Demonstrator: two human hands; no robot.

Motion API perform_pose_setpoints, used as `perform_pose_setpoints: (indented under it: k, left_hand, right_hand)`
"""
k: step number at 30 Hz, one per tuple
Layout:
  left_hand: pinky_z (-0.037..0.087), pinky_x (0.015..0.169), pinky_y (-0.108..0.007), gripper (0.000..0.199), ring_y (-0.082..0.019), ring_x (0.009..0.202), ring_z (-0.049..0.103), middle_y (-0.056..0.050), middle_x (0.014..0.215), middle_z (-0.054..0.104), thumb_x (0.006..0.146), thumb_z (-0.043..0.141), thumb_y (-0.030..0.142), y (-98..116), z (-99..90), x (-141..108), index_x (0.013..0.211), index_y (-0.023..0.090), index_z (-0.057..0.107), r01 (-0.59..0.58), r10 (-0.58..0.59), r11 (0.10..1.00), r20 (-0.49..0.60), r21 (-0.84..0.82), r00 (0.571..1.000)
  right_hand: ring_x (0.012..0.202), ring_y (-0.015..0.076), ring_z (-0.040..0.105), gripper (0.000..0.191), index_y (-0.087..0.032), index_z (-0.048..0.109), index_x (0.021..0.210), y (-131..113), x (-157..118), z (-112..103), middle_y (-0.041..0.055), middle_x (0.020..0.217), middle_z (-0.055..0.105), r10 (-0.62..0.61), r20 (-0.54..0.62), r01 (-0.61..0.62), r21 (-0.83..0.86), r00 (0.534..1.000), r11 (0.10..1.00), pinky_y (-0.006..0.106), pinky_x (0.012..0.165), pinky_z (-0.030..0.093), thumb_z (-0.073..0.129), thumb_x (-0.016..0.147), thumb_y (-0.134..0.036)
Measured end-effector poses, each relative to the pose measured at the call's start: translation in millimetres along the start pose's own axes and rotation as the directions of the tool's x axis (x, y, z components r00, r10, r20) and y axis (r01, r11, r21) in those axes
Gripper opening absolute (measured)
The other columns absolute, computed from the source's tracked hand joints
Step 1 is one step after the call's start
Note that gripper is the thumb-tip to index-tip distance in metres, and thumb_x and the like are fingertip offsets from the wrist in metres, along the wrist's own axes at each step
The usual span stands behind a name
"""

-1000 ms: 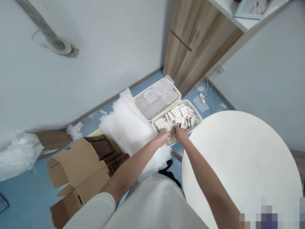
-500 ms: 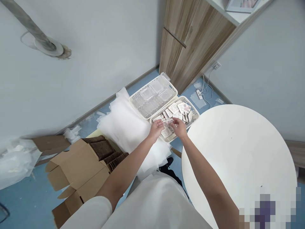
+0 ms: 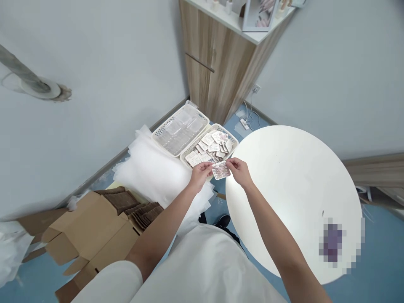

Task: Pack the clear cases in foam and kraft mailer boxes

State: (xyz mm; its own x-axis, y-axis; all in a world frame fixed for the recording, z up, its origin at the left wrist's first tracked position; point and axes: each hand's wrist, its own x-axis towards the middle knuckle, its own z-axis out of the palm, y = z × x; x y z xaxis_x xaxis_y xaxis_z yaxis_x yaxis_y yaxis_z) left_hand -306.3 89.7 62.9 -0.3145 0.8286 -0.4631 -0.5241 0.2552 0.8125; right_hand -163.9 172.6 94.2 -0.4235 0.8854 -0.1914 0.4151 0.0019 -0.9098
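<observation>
My left hand (image 3: 200, 176) and my right hand (image 3: 240, 171) pinch opposite sides of a small, flat, squarish pack (image 3: 221, 170). It has a white border and rows of small pinkish pieces that look like press-on nails. They hold it just in front of a white plastic basket (image 3: 234, 148), beside the edge of a round table. Many pale printed cards (image 3: 208, 141) lie loosely heaped in that basket. A second white basket (image 3: 154, 136) beyond it to the left contains clear plastic boxes (image 3: 176, 130).
A round white table (image 3: 284, 176) stands to the right, with a blurred purple patch on it. White foam sheets (image 3: 154, 164) are stacked left of the baskets. Unfolded cardboard boxes (image 3: 91, 227) lie at lower left. A wooden cabinet (image 3: 217, 63) and a power strip (image 3: 244, 123) are behind.
The pack has come back from over the card basket toward me, and its pinkish face now shows flat to the camera. My view has turned to the right.
</observation>
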Motion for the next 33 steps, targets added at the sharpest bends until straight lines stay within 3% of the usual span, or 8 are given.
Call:
perform_pose_setpoints:
  k: [4,11,17,20,22,24,28,33]
  left_hand:
    - [0.047,0.068,-0.028,0.03,-0.011,0.065,0.057,-0.004,0.074,0.063,0.063,0.068,0.032,-6,33.0,-29,0.086,0.013,0.063,0.005,-0.007,1.0,0.177,0.013,0.984]
    - [0.045,0.068,-0.026,0.031,-0.008,0.064,0.055,-0.002,0.079,0.059,0.071,0.062,0.038,-42,101.1,-87,0.093,0.016,0.06,0.049,-0.096,0.989,0.355,0.14,0.93]
    - [0.042,0.065,-0.025,0.025,-0.01,0.063,0.053,-0.003,0.072,0.06,0.068,0.064,0.037,-87,172.1,-133,0.079,0.014,0.064,-0.077,-0.246,0.878,0.584,0.472,0.774]
    - [0.042,0.066,-0.026,0.022,-0.01,0.063,0.053,-0.003,0.069,0.06,0.067,0.064,0.035,-109,196.1,-155,0.073,0.014,0.064,-0.099,-0.325,0.846,0.655,0.523,0.682]
    - [0.042,0.067,-0.027,0.021,-0.01,0.063,0.054,-0.002,0.068,0.059,0.068,0.064,0.035,-121,205.9,-167,0.071,0.014,0.063,-0.067,-0.372,0.84,0.661,0.539,0.652]
    - [0.043,0.069,-0.027,0.021,-0.01,0.063,0.054,-0.002,0.069,0.059,0.068,0.064,0.035,-132,212.0,-178,0.07,0.014,0.061,-0.009,-0.405,0.844,0.646,0.537,0.647]
    - [0.043,0.068,-0.025,0.02,-0.008,0.062,0.054,-0.001,0.071,0.058,0.067,0.064,0.033,-148,216.3,-191,0.07,0.015,0.057,0.124,-0.417,0.866,0.563,0.484,0.714]
    - [0.043,0.064,-0.023,0.02,-0.009,0.061,0.057,0.002,0.066,0.055,0.065,0.064,0.029,-158,218.1,-198,0.072,0.017,0.05,0.189,-0.414,0.878,0.5,0.44,0.761]
  right_hand:
    - [0.067,0.0138,0.056,0.031,-0.017,0.06,0.092,4,-55,-42,0.0015,0.073,0.062,0.078,0.029,-0.083,0.27,0.997,0.959,0.029,0.064,0.045,0.059,0.07,-0.039]
    - [0.068,0.0131,0.056,0.026,-0.019,0.061,0.085,37,-166,-108,0.0016,0.077,0.062,0.187,-0.171,-0.075,0.513,0.967,0.855,0.031,0.068,0.046,0.063,0.067,-0.037]
    - [0.069,0.0152,0.057,0.03,-0.018,0.066,0.085,82,-249,-164,0.0038,0.076,0.065,0.274,-0.263,-0.101,0.524,0.925,0.846,0.031,0.066,0.044,0.066,0.063,-0.039]
    - [0.066,0.016,0.057,0.033,-0.018,0.067,0.086,99,-275,-186,0.0043,0.074,0.066,0.31,-0.288,-0.114,0.54,0.906,0.834,0.03,0.061,0.043,0.067,0.061,-0.039]
    - [0.062,0.0151,0.057,0.036,-0.017,0.066,0.09,107,-288,-197,0.0037,0.069,0.065,0.328,-0.288,-0.125,0.55,0.9,0.826,0.029,0.058,0.043,0.066,0.062,-0.04]
    - [0.062,0.0149,0.057,0.039,-0.018,0.063,0.095,113,-298,-206,0.0038,0.07,0.065,0.336,-0.285,-0.123,0.569,0.898,0.813,0.029,0.058,0.043,0.064,0.064,-0.042]
    - [0.075,0.0153,0.059,0.044,-0.022,0.056,0.108,125,-316,-214,0.007,0.092,0.065,0.345,-0.314,-0.085,0.618,0.884,0.782,0.032,0.071,0.045,0.055,0.072,-0.047]
    - [0.076,0.0129,0.057,0.057,-0.03,0.041,0.122,141,-334,-200,0.007,0.112,0.053,0.288,-0.382,0.007,0.611,0.878,0.791,0.035,0.075,0.047,0.06,0.07,-0.043]
